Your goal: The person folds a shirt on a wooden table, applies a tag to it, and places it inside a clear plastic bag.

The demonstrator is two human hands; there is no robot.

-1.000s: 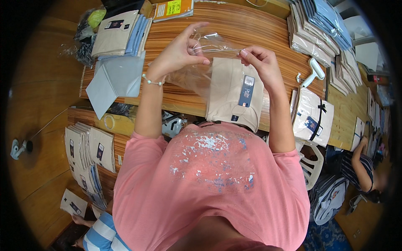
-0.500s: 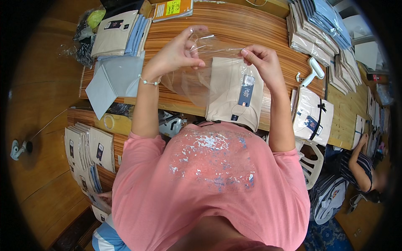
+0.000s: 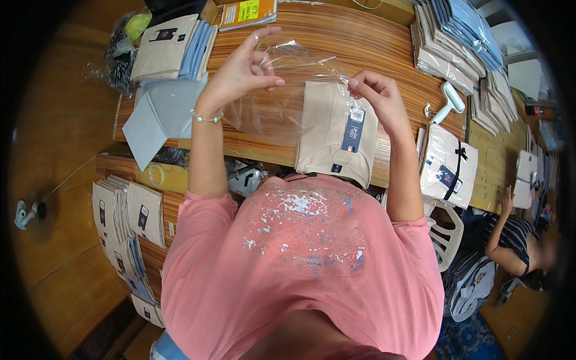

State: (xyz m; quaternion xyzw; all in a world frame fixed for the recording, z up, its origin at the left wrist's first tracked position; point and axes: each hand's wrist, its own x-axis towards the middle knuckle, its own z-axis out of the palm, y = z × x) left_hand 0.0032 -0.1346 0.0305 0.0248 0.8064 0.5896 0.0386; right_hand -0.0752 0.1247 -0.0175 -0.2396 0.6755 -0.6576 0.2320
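Observation:
A clear plastic bag (image 3: 270, 111) spreads between my hands above the striped wood-look table (image 3: 336, 36). My right hand (image 3: 378, 96) is closed in a pinch on the bag's edge. My left hand (image 3: 243, 75) is at the bag's other side, index finger and thumb apart, its other fingers bent; the film touches or lies close to them. A folded beige garment (image 3: 321, 129) lies under the bag's right part, near the table's front edge. It bears a dark blue hang tag (image 3: 353, 130) and a small dark label (image 3: 336, 168).
Beige and blue folded garments (image 3: 165, 48) stand at the far left, above grey-blue sheets (image 3: 147, 129). Bagged stacks (image 3: 444, 57) are at the far right. A white lint roller (image 3: 448, 103) lies near a black-tied bundle (image 3: 447, 165). At right, another person's arm (image 3: 499, 231) shows.
My left hand has shifted slightly left and away from me. My right hand has moved slightly right and nearer, still pinching the bag. The person at right has raised a hand beside a beige garment.

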